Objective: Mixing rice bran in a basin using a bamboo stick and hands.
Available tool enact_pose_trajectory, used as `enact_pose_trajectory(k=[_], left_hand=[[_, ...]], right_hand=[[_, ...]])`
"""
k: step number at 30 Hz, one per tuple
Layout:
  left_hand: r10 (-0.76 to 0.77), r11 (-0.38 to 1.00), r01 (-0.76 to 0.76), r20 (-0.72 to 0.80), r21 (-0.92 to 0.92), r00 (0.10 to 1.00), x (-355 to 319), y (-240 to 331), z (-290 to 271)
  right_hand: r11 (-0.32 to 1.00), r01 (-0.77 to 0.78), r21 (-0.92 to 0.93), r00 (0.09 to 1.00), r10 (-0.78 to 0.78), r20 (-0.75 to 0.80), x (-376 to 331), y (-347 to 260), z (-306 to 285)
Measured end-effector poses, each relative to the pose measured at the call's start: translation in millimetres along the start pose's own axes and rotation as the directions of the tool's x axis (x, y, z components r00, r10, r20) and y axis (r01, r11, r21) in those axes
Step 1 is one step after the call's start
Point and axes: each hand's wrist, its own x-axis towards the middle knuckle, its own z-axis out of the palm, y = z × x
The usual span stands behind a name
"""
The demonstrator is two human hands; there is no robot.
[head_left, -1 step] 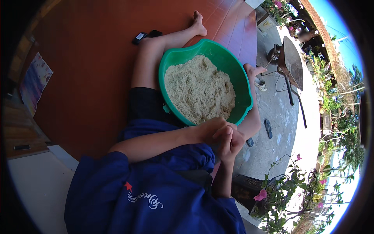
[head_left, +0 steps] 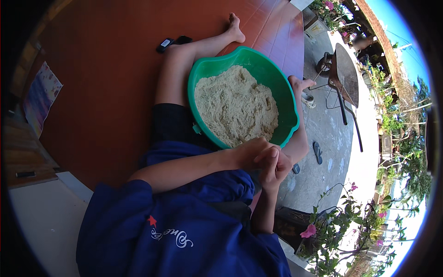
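A green plastic basin (head_left: pixel 195 108) rests between my bent legs, partly filled with a pale, crumbly, flour-like material (head_left: pixel 235 106). At its near rim my left hand (head_left: pixel 249 152) is closed, knuckles toward the basin. Pressed up against it from the right is my right hand (head_left: pixel 275 167), fingers bent in and thumb lying on top. The two hands touch each other. Whatever lies between their fingers, if anything, is hidden. The surface of the pale material is uneven, heaped toward the far left and lower along the basin's right wall.
Two small dark devices (head_left: pixel 165 45) lie on the red tiled floor (head_left: pixel 106 92) beyond my left knee. To the right, a wheelbarrow (head_left: pixel 345 74) and dark sandals (head_left: pixel 318 153) are on grey concrete. A pink-flowered plant (head_left: pixel 308 231) stands near my right elbow.
My two hands have shifted very slightly, the right thumb moving a little up and to the right. The basin and its contents look the same.
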Motion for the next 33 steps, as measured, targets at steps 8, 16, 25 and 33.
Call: enact_pose_trajectory(k=[8, 16, 25, 33], left_hand=[[-0.067, 0.966, 0.096, -0.126, 0.239, 0.99, -4.0, 27.3, -0.7], [-0.129, 0.893, 0.176, -0.14, 0.415, 0.982, 4.4, 65.5, -17.1], [-0.101, 0.931, 0.117, -0.065, 0.347, 0.993, -25.1, 85.8, -35.5], [-0.118, 0.952, 0.128, -0.054, 0.276, 0.992, -38.9, 47.3, -11.9]], right_hand=[[0.983, 0.008, 0.185, 0.994, 0.012, -0.11, -3.6, -15.4, 1.4], [0.837, 0.334, 0.433, 0.936, -0.238, -0.261, 6.5, -33.1, 0.8], [0.786, 0.358, 0.504, 0.932, -0.269, -0.243, 4.7, -48.6, -15.7], [0.942, 0.108, 0.318, 0.992, -0.083, -0.092, -4.4, -38.5, -34.8]])
